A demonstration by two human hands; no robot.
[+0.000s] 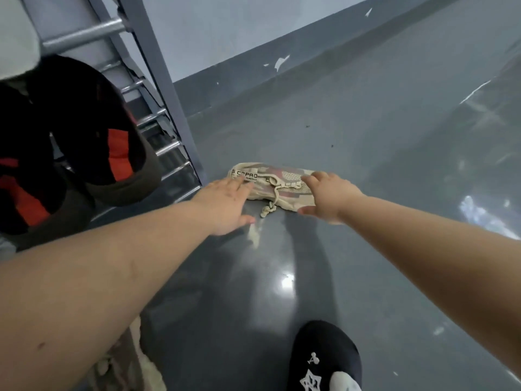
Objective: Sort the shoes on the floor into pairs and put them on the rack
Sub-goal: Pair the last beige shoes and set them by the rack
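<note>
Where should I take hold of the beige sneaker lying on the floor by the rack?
Probably from above, across the middle of the beige sneaker. It lies flat and long on the grey floor, laces up, its heel tab toward the rack. The left hand hovers open at the heel end and the right hand at the toe end, so a two-ended grip also suits.
</note>
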